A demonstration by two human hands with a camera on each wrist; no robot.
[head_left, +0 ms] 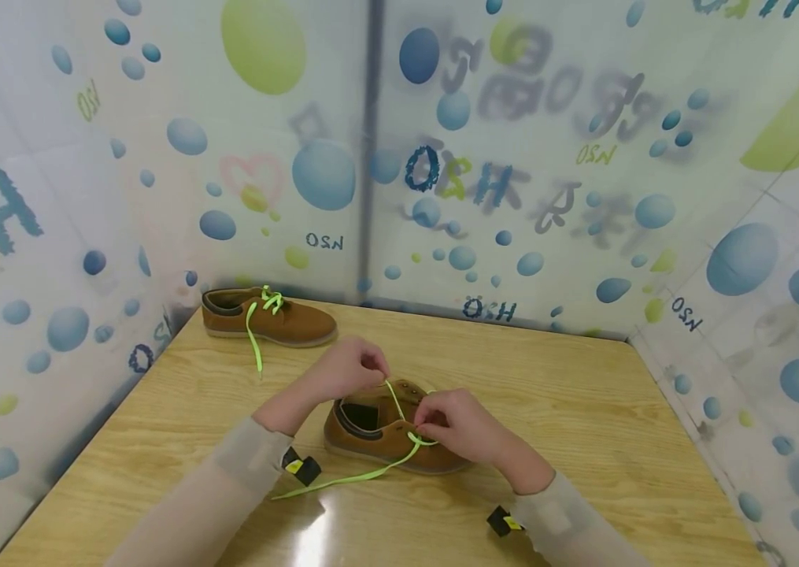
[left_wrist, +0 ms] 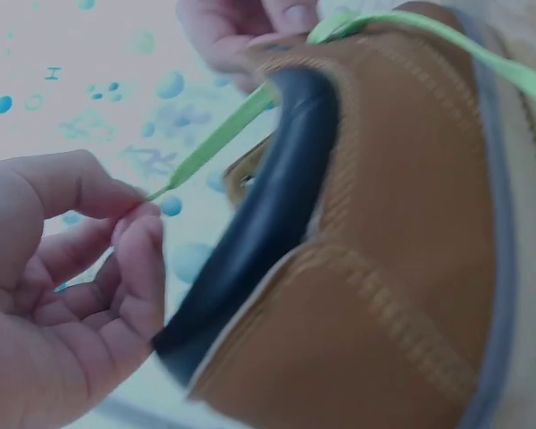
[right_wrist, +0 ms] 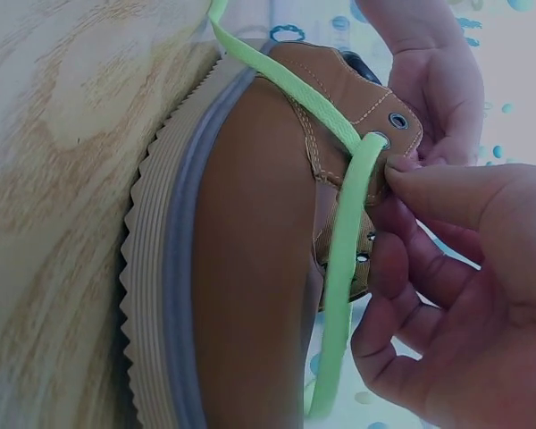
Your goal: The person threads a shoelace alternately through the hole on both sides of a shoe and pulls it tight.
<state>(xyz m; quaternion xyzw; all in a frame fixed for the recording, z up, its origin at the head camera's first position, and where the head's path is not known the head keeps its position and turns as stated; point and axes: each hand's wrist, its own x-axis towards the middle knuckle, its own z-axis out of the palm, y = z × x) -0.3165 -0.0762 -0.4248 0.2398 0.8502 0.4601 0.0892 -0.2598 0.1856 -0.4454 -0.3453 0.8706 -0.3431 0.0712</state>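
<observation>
Now the left hand (head_left: 353, 368) pinches a flat neon-green lace (left_wrist: 216, 139), while the right hand (head_left: 461, 425) pinches the stitched eyelet flap (right_wrist: 371, 103) of a brown leather-look shoe (head_left: 378, 446).

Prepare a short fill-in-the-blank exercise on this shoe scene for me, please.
1. The lace that the left hand pinches is ____ in colour.
2. In the head view, the near shoe points toe-first to the picture's ____ side.
3. In that view, the far shoe stands near the back ____ corner of the table.
4. The table bears ____ shoes in all.

Missing words: green; right; left; two.
</observation>
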